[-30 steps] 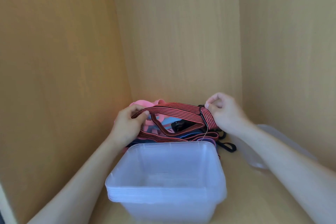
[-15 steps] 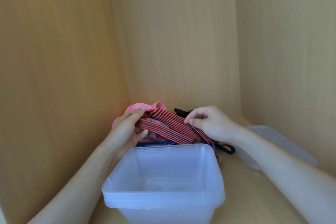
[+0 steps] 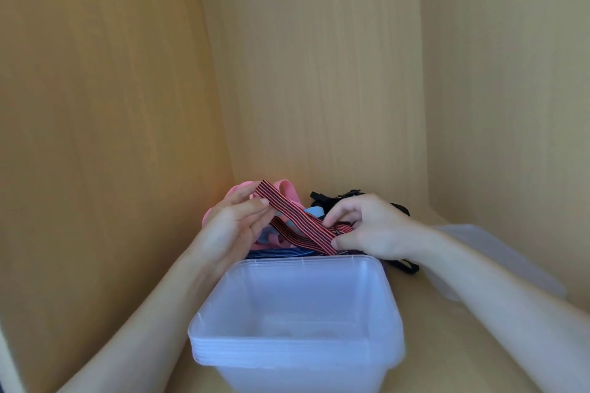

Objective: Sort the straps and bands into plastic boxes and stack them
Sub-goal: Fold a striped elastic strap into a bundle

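Both hands hold the red-and-black striped strap [image 3: 298, 223] above the pile of bands [image 3: 281, 244]: left hand [image 3: 234, 226] pinches its upper end, right hand [image 3: 367, 230] grips its lower end. Stacked clear plastic boxes [image 3: 297, 351] sit just in front.

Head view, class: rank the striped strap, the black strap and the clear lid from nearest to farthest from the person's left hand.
1. The striped strap: held in the left hand itself.
2. The black strap: at the back of the pile, behind the right hand.
3. The clear lid: far right, lying beyond the right forearm.
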The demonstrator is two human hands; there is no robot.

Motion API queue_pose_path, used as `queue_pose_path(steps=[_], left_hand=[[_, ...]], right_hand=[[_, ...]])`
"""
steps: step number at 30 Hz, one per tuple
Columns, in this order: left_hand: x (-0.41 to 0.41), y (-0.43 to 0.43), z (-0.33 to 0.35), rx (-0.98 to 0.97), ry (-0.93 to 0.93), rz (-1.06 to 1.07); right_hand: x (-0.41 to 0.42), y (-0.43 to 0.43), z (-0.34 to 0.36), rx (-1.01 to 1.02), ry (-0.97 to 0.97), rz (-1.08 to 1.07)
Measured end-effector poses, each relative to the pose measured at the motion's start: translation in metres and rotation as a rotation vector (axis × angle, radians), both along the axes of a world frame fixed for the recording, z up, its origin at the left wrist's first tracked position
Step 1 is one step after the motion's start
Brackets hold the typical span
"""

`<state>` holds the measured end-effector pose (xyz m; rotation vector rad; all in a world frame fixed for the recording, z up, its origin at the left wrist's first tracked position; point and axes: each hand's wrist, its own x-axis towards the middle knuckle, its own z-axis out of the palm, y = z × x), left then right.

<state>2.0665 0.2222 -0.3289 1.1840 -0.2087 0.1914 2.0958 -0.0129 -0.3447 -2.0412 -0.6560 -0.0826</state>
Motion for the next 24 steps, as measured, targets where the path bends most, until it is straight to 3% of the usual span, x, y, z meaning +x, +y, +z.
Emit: queue_pose_path(steps=[5, 13, 24], left_hand=[[0.002, -0.002, 0.002, 0.062, -0.01, 0.036], [0.002, 0.0, 0.005, 0.042, -0.053, 0.139], [-0.001, 0.001, 0.002, 0.193, -0.063, 0.131]], right_hand=[[0.0, -0.005, 0.004, 0.121, 0.061, -0.045], [-0.008, -0.002, 0.052, 0.69, 0.264, 0.05], [0.011, 0.036, 0.153, 0.752, 0.122, 0.202]])
